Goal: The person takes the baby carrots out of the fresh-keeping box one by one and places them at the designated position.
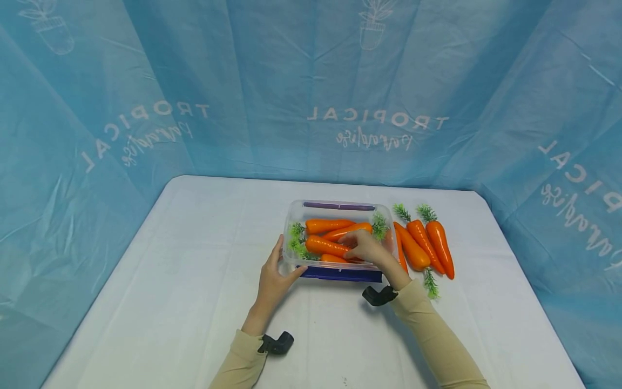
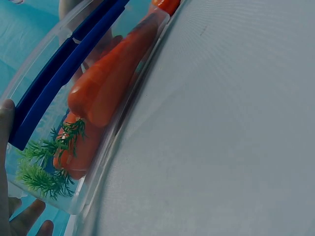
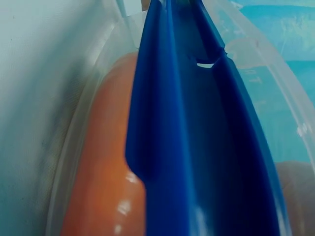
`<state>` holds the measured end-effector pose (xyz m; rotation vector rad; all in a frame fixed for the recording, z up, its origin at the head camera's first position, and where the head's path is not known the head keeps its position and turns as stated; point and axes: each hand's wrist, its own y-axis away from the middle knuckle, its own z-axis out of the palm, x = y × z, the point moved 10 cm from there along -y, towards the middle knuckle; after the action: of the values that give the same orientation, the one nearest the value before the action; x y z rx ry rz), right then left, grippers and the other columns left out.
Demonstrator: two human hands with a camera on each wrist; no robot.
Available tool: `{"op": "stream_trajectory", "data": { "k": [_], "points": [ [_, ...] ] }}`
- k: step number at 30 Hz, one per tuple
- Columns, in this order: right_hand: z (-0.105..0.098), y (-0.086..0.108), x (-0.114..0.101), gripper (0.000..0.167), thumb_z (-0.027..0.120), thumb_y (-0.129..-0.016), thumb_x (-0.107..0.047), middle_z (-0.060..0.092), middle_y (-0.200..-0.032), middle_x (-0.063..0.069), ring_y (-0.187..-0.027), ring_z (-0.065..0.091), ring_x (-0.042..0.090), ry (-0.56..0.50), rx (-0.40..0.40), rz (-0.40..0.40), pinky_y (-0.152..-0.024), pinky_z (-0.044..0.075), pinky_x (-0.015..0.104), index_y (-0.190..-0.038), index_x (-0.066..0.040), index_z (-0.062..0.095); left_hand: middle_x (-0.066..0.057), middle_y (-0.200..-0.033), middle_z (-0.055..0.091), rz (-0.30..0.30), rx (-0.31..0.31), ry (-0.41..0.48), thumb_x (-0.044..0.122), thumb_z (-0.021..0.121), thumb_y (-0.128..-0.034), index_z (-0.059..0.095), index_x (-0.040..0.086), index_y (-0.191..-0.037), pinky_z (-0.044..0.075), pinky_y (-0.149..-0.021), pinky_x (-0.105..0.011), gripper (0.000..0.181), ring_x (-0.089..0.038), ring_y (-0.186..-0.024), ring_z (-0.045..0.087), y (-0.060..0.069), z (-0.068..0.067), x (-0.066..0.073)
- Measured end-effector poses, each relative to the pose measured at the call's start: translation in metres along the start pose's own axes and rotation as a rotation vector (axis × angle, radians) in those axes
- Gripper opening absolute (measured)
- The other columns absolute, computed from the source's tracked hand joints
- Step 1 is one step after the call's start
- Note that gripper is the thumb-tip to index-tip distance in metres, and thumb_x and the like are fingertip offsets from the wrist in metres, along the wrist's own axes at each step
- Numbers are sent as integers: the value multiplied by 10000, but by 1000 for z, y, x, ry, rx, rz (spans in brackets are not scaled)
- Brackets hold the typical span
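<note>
A clear plastic container with blue latches stands on the table, its lid off and several orange carrots with green leafy tops inside. My left hand holds its front left corner, thumb at the front latch and fingers along the left side; the left wrist view shows those fingertips beyond the clear end wall. Reaching in over the right front rim, my right hand has its fingertips on the thick end of a carrot. In the right wrist view the latch hides most of that hand.
Several more carrots lie on the white-covered table just right of the container, one with its green top toward the front. A blue printed curtain hangs behind and at both sides of the table.
</note>
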<state>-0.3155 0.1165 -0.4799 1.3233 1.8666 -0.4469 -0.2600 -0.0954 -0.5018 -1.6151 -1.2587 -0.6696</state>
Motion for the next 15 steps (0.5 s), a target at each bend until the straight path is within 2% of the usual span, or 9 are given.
{"op": "stream_trajectory", "data": {
  "k": [4,9,15],
  "points": [
    [-2,0,0,312,705,-823,-20,673,-1142,225,-1052,638,333,-65,29,-18,-925,538,432,-1125,50,668,-141,-1504,396,4,2,-2,281,797,-764,268,105,-1510,433,-1055,-446,932,-318,-1210,567,1,-1,-1],
    [-10,1,-4,268,714,-822,-32,697,-1071,230,-975,666,323,-82,93,-68,-860,567,400,-1072,62,692,-133,-1498,408,0,3,-8,285,798,-761,267,119,-1512,439,-1051,-443,935,-307,-1194,577,1,-1,-2],
    [-19,4,-1,269,733,-816,-75,707,-1062,201,-965,673,304,-81,169,-6,-842,575,386,-1064,25,714,-132,-1502,404,-9,-1,4,285,798,-759,269,124,-1513,444,-1046,-447,934,-317,-1193,573,0,-1,0]
  ]
}}
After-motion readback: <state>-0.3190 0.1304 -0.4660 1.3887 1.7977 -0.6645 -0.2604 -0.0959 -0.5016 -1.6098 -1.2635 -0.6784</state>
